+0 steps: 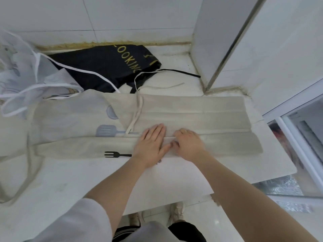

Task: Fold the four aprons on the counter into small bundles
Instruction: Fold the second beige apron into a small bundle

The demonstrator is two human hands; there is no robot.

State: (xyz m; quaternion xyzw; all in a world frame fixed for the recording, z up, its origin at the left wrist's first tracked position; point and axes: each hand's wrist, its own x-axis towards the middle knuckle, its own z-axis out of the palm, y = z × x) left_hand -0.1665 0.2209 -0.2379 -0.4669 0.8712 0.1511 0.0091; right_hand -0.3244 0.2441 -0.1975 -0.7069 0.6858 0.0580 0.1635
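Beige apron (201, 109) spread lengthwise across the white counter (70, 180), directly under both hands, folded into long parallel bands. Left hand (150, 145) lies flat on the near folded band, fingers straight and together, pressing the cloth down. Right hand (189, 144), touching the left at the thumbs, has its fingers curled over the raised edge of the fold, gripping it; a ring shows on one finger. A beige tie string (138, 109) runs from beyond the left hand's fingertips back toward the wall. To the left of the left hand, the apron carries printed utensils: a grey spatula (106, 131), and a black fork (117, 154) on the nearest band. Black apron (104, 67) with gold lettering lies crumpled well beyond the hands, against the tiled wall. White printed apron (19, 74) is heaped far to the left of the hands, its white straps (73, 68) trailing over the black one. A fourth apron cannot be made out.
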